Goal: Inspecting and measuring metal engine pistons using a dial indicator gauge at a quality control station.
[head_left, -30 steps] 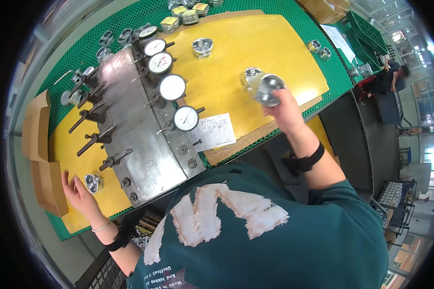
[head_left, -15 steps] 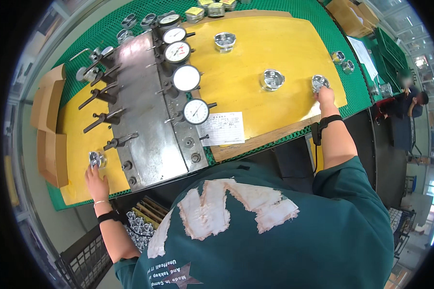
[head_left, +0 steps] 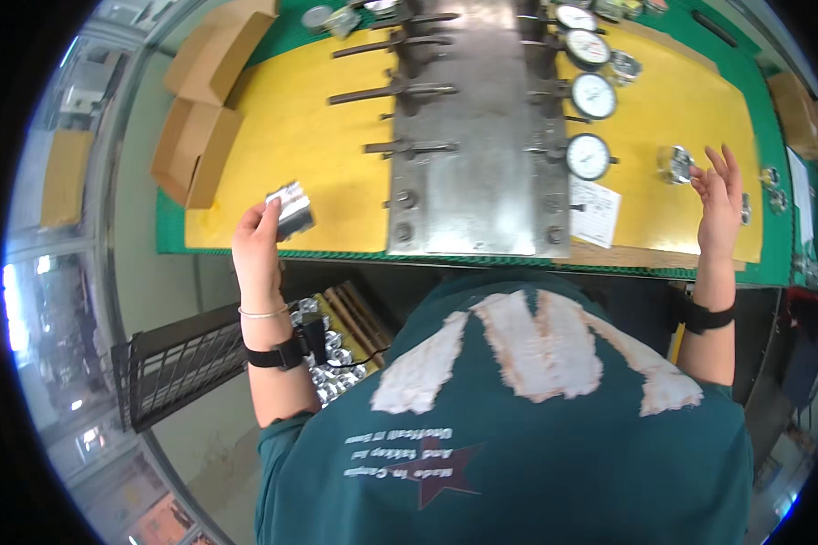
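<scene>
My left hand (head_left: 259, 238) is closed around a silver metal piston (head_left: 290, 211), tilted and lifted near the left front part of the yellow board (head_left: 336, 195). At the right, my right hand (head_left: 718, 186) has its fingers spread and holds nothing. Its thumb side is close to a second piston (head_left: 676, 164) on the board; whether they touch I cannot tell. Another piston (head_left: 746, 209) stands just right of this hand, partly hidden by it. Between my hands lies a steel gauge fixture (head_left: 477, 182) with several round dial gauges (head_left: 589, 156) along its right side.
Dark clamp rods (head_left: 391, 91) stick out from the fixture's left side. An open cardboard box (head_left: 195, 154) stands at the far left. A written paper sheet (head_left: 595, 211) lies under the nearest gauge. Below the table edge, several metal parts (head_left: 332, 363) fill a container.
My view has turned, so the fixture appears straighter and farther right. My left hand has picked up the piston it was touching. My right hand has let go of the rightmost piston and moved left.
</scene>
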The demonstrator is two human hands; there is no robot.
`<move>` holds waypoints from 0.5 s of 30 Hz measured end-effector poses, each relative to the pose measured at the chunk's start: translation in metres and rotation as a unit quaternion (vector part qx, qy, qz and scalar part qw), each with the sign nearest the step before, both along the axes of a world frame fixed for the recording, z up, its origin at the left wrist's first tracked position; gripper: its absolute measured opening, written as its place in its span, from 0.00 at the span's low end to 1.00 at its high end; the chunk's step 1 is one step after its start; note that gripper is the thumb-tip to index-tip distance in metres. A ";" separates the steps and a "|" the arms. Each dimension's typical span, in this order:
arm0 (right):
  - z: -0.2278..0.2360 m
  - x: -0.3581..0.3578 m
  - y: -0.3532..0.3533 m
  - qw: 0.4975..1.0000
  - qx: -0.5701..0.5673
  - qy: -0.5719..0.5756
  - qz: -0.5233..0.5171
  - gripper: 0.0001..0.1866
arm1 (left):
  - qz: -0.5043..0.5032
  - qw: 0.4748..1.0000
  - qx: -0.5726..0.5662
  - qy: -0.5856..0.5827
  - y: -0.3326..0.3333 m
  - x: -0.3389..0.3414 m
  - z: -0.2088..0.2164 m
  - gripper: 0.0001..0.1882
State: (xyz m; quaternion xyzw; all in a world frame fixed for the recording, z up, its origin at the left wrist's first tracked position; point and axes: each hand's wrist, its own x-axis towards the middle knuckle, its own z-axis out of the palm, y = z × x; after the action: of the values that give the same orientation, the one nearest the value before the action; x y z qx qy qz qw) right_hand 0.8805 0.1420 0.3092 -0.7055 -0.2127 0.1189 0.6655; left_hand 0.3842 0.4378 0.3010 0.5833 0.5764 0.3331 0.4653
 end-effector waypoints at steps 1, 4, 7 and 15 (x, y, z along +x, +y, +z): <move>0.010 -0.021 0.014 1.000 0.004 0.008 0.004 0.27 | 0.000 0.998 -0.007 -0.064 -0.009 0.011 0.022 0.12; 0.031 -0.088 0.053 0.954 -0.007 -0.035 0.299 0.23 | -0.052 0.982 -0.025 -0.182 -0.036 0.047 0.071 0.11; 0.050 -0.154 0.090 0.849 -0.039 -0.134 0.510 0.28 | -0.184 0.921 -0.120 -0.323 -0.062 0.077 0.092 0.13; 0.037 -0.174 0.111 0.839 -0.161 -0.258 0.452 0.48 | -0.352 0.929 0.065 0.098 -0.065 0.122 0.055 0.23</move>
State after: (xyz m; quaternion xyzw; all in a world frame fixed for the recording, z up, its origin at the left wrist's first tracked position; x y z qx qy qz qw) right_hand 0.7062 0.2533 0.3458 -0.6335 -0.6496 0.2527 0.3359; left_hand 0.5061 0.3724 0.3565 0.8073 0.3537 0.1262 0.4552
